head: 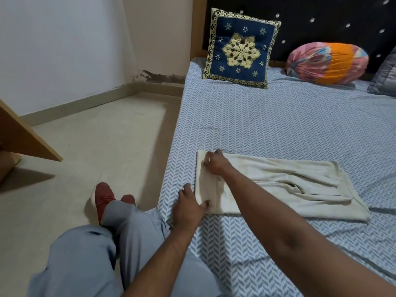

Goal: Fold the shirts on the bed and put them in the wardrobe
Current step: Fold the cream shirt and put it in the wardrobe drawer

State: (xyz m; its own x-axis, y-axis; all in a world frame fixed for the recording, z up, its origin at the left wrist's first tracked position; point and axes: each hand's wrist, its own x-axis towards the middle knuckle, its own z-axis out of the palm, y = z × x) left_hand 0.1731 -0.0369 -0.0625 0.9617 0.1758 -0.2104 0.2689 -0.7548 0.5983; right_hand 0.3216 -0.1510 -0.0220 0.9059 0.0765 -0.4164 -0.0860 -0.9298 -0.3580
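Observation:
A cream shirt (278, 183) lies partly folded into a long band on the bed (267, 125), near its left edge. My right hand (215, 162) pinches the far left corner of the shirt. My left hand (188, 205) holds the near left corner, thumb on top of the cloth. The shirt's right end is rumpled, with loose folds.
A blue embroidered cushion (241, 48) leans on the dark headboard (321, 18). Beside it lies an orange and pink bolster (327, 63), then a grey pillow (385, 76) at the right edge. A wooden panel (23, 138) stands at left over the floor. My legs and red shoes (102, 198) are below.

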